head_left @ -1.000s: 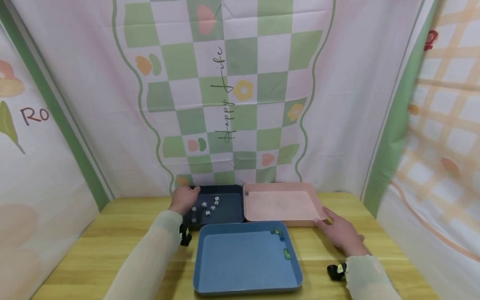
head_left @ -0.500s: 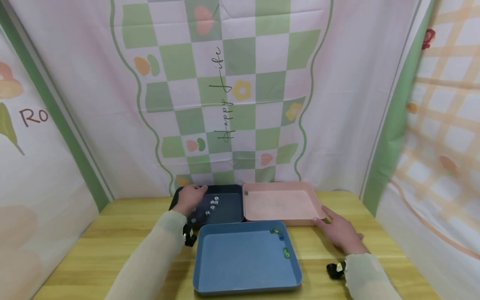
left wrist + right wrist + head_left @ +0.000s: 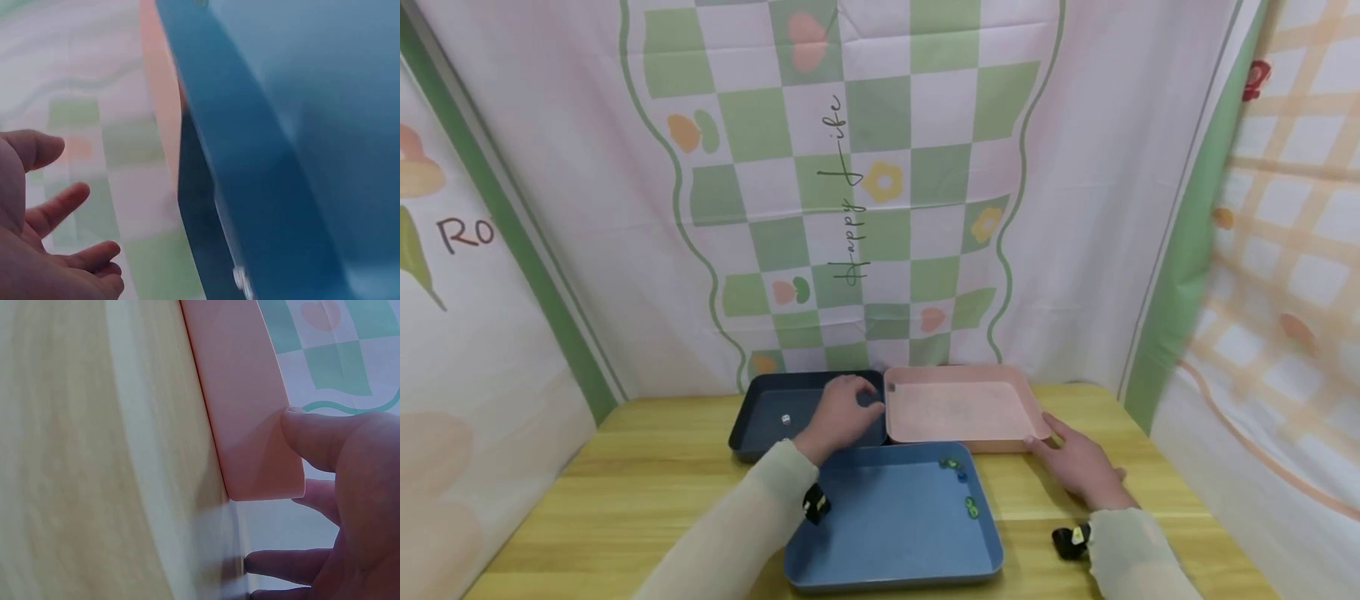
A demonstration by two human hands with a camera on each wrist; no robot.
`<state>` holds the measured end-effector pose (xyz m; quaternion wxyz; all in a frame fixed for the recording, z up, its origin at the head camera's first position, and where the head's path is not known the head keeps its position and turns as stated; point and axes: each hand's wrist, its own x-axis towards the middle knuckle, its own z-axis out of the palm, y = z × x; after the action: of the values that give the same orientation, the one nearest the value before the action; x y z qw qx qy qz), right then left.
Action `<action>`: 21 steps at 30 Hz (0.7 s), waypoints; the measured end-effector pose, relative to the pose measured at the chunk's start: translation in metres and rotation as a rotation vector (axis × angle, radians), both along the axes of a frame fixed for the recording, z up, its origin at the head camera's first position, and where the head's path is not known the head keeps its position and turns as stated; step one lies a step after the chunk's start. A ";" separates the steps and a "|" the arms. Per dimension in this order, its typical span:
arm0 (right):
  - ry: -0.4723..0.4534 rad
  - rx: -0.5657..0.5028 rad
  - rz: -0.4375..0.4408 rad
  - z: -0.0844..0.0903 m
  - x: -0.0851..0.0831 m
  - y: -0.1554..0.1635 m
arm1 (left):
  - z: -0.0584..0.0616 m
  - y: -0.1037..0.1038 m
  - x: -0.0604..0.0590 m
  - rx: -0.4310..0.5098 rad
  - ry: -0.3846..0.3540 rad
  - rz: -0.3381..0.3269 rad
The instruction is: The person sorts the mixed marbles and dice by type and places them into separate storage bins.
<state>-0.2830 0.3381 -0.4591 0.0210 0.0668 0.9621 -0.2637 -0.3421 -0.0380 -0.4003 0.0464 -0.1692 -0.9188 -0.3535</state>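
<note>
Reaching over the dark navy plastic tray, my left hand hovers at its right end, fingers loosely spread, holding nothing; one small white die lies apart in the tray's left half. My right hand rests on the wooden table, thumb touching the pink plastic tray's near-right corner. The blue tray sits just in front.

You have three trays on the table. The near tray sits at the front edge, centred. Behind it, two more stand side by side, touching: the back-left tray and the back-right tray, both near the back edge. Small beads lie in the near tray's far right part. One die lies in the back-left tray.
</note>
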 end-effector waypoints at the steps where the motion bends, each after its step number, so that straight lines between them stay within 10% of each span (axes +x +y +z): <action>1: 0.000 -0.001 0.000 0.000 0.000 0.000 | -0.002 0.006 0.004 -0.020 0.008 -0.038; 8: -0.007 -0.014 -0.005 0.001 0.001 0.000 | -0.016 0.044 0.033 -0.228 0.107 -0.235; 21: -0.010 -0.010 -0.010 0.003 0.002 -0.001 | -0.038 0.079 0.061 -0.476 0.054 -0.392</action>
<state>-0.2810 0.3371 -0.4558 0.0249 0.0729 0.9603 -0.2683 -0.2809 0.0412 -0.4382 -0.0393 -0.3587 -0.9241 -0.1261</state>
